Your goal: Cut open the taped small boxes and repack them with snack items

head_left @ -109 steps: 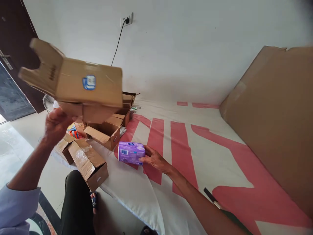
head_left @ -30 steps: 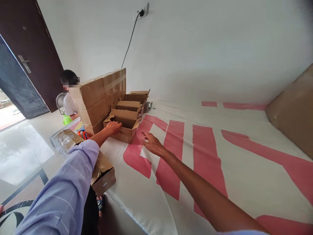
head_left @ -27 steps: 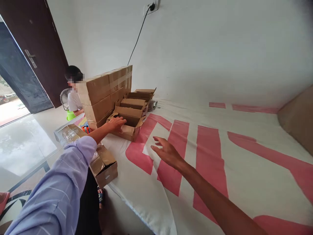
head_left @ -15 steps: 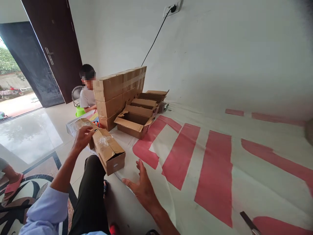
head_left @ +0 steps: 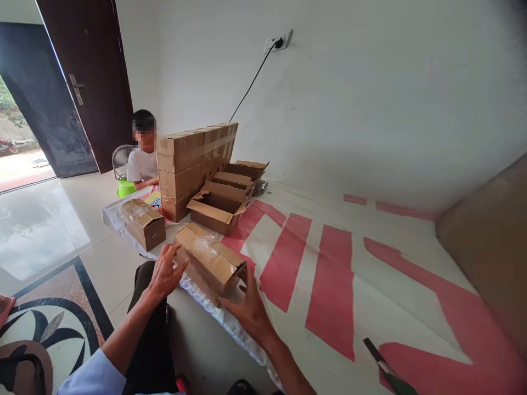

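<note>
A taped cardboard box (head_left: pixel 208 258) lies on the cloth-covered surface in front of me, its near end turned toward me. My right hand (head_left: pixel 250 310) clasps that near end, thumb low on the front and fingers at the right corner. Beside the box's left side is my left hand (head_left: pixel 167 274), fingers apart and curved; whether the fingertips touch the cardboard I cannot tell. A second taped cardboard box (head_left: pixel 144 224) sits farther back on the left, apart from both hands.
Stacked cartons (head_left: pixel 181 170) stand behind, with several open boxes (head_left: pixel 218 208) to their right. A person (head_left: pixel 143 159) sits beyond the stack. A dark-handled tool (head_left: pixel 382 359) lies on the red-and-white cloth (head_left: pixel 329 285) at lower right. A cord (head_left: pixel 253 79) hangs from the wall socket.
The near box has shifted right and away from the other box. My right hand has come onto its end. My left hand has moved right and nearer, along its side. The view has shifted.
</note>
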